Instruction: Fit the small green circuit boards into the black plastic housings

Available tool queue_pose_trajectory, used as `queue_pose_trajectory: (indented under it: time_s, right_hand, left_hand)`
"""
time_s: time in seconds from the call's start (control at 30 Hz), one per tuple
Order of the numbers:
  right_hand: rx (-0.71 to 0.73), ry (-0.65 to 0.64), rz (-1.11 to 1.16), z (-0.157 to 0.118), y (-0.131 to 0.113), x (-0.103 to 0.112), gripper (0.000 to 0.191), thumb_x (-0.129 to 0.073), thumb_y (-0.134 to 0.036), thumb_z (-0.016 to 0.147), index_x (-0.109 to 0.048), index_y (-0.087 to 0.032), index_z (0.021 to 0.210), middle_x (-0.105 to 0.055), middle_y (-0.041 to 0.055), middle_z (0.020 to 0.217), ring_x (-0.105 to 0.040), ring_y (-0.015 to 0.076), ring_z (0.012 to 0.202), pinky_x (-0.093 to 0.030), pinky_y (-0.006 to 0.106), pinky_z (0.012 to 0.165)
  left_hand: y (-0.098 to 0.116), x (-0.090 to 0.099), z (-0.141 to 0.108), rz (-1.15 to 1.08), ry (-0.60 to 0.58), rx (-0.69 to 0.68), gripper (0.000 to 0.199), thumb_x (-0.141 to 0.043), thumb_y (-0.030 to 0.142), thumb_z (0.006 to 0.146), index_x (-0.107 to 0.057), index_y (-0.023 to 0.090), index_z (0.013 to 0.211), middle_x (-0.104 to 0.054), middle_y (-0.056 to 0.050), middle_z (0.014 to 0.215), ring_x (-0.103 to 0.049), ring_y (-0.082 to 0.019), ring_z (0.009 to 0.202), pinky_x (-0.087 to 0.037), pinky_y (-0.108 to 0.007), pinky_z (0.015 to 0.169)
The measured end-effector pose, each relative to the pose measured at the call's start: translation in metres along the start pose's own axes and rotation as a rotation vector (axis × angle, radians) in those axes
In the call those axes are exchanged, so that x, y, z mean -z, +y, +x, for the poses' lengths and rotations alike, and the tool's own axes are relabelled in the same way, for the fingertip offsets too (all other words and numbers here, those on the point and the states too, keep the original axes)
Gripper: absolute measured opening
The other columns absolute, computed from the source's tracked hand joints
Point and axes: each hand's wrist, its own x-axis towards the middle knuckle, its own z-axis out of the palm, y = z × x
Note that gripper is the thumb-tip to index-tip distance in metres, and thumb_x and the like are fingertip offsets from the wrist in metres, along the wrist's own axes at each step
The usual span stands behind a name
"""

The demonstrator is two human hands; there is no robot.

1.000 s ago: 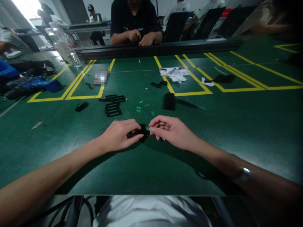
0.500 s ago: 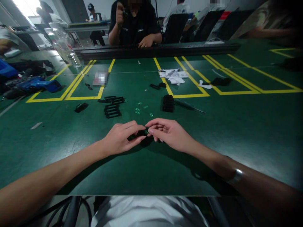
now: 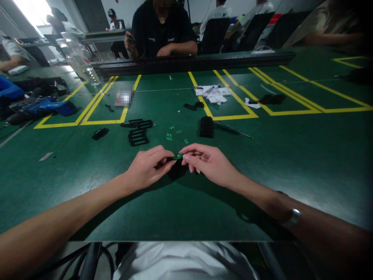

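Observation:
My left hand and my right hand meet low over the table, fingertips almost touching. Between them is a small green circuit board, pinched by the left thumb and fingers at one side and by the right thumb and forefinger at the other. Whether it is one piece or two is too small to tell. Something dark shows under my left fingers, mostly hidden. Just beyond lie several loose green circuit boards. Black slotted frames lie to the left, and a stack of black parts to the right.
A screwdriver lies beside the black stack. A black part sits at the left. Farther off are crumpled white paper, a plastic bottle, blue tools and a long black bar. A person sits opposite.
My left fingertips have drawn back slightly left and up, and the black part seen between them is now mostly hidden. More of the green board shows. The person opposite has lowered a raised hand.

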Motion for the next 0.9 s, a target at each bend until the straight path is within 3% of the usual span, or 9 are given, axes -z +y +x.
queue_pose_trajectory:
  time_s: [0.13, 0.3, 0.9]
  right_hand:
    - [0.007, 0.047, 0.0, 0.001, 0.002, 0.001, 0.018, -0.06, -0.025, 0.095, -0.066, -0.014, 0.109, -0.07, 0.0043, 0.085, -0.06, 0.0097, 0.061, -0.045, 0.023, 0.052]
    - [0.006, 0.061, 0.012, 0.002, 0.004, 0.001, 0.018, -0.059, -0.023, 0.095, -0.066, -0.015, 0.109, -0.069, 0.004, 0.085, -0.059, 0.0098, 0.061, -0.045, 0.023, 0.052]
    - [0.034, 0.019, -0.054, 0.0, -0.004, -0.011, 0.018, -0.064, -0.031, 0.092, -0.07, -0.016, 0.1, -0.068, 0.0029, 0.076, -0.06, 0.0132, 0.062, -0.049, 0.027, 0.059]
  left_hand:
    - [-0.001, 0.005, 0.002, -0.004, 0.102, 0.088, 0.015, -0.066, 0.023, 0.092, -0.066, 0.015, 0.106, -0.056, 0.001, 0.076, -0.051, -0.008, 0.064, -0.04, -0.021, 0.058]
    - [-0.003, 0.009, 0.004, -0.022, 0.113, 0.129, 0.015, -0.066, 0.023, 0.092, -0.066, 0.015, 0.105, -0.057, 0.001, 0.076, -0.051, -0.009, 0.065, -0.04, -0.021, 0.059]
    - [0.002, 0.007, -0.002, -0.001, 0.054, -0.03, 0.013, -0.065, 0.025, 0.092, -0.065, 0.016, 0.102, -0.061, -0.001, 0.078, -0.055, -0.009, 0.065, -0.039, -0.021, 0.056]
